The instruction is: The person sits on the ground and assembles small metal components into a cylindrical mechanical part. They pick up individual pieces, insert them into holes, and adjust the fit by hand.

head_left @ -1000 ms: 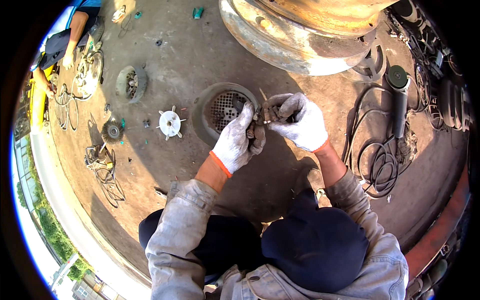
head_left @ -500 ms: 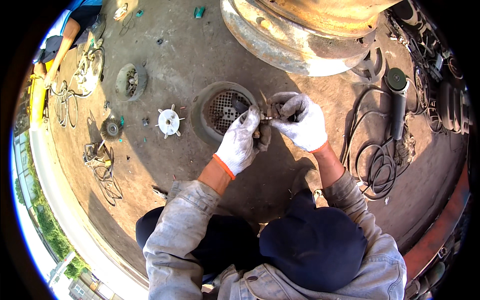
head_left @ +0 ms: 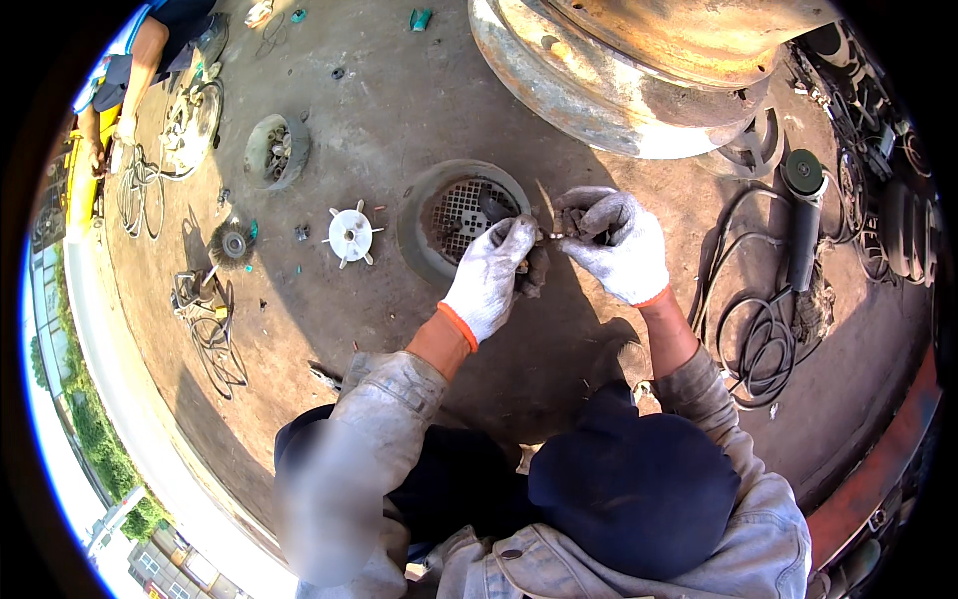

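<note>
Dusty concrete ground carries a round perforated metal cover (head_left: pixel 461 215). Since a second ago, both gloved hands have stayed together just above its right edge. Left hand (head_left: pixel 491 275) and right hand (head_left: pixel 619 245) pinch a small dark part (head_left: pixel 552 236); a white plastic fan (head_left: pixel 350 235) lies nearby.

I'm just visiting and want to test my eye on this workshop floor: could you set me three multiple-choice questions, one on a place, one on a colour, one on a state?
1. Where does the white fan wheel lie?
A. left of the round grille cover
B. on the angle grinder
C. in the right hand

2. What colour are the glove cuffs?
A. blue
B. orange
C. green

3. How are the hands?
A. both flat on the ground
B. left hand and right hand together pinching a small part
C. behind the back

Answers: 1 A, it sits on the ground beside the cover; 2 B, orange bands at both wrists; 3 B, fingertips meet over the cover.
</note>
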